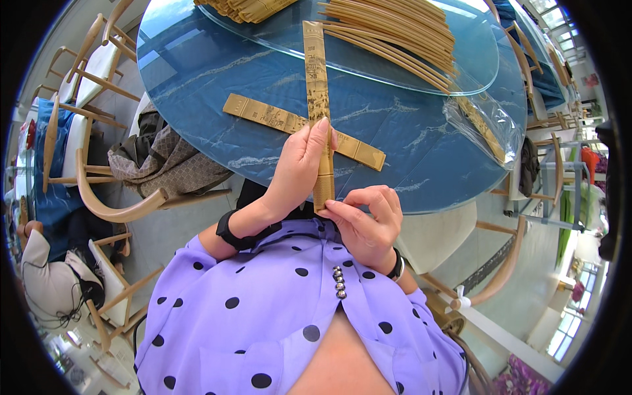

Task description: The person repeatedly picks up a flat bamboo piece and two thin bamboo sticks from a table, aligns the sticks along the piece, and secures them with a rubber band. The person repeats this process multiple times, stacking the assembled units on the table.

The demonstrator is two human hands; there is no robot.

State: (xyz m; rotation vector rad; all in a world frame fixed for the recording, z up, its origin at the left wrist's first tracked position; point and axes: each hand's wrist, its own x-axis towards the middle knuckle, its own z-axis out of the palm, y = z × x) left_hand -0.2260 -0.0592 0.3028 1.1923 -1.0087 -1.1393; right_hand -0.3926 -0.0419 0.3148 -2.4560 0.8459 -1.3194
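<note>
Here, left hand (295, 168) closed around a tan printed sleeve (316, 72), right hand (370, 222) pinching its lower end.

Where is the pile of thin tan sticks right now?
In the head view, the tan sticks lie near the top, right of centre, on the glass disc, just right of the upper end of the held paper sleeve.

- A light purple shirt (217, 329) with scattered black dots, behind the fingers
- A short row of shiny, rounded beads (340, 283) down its front, just behind the right fingers (376, 197)
- A broad black wristband (226, 230) behind the left fingers (319, 133)
- A slimmer dark band (397, 264) behind the right fingers
</note>
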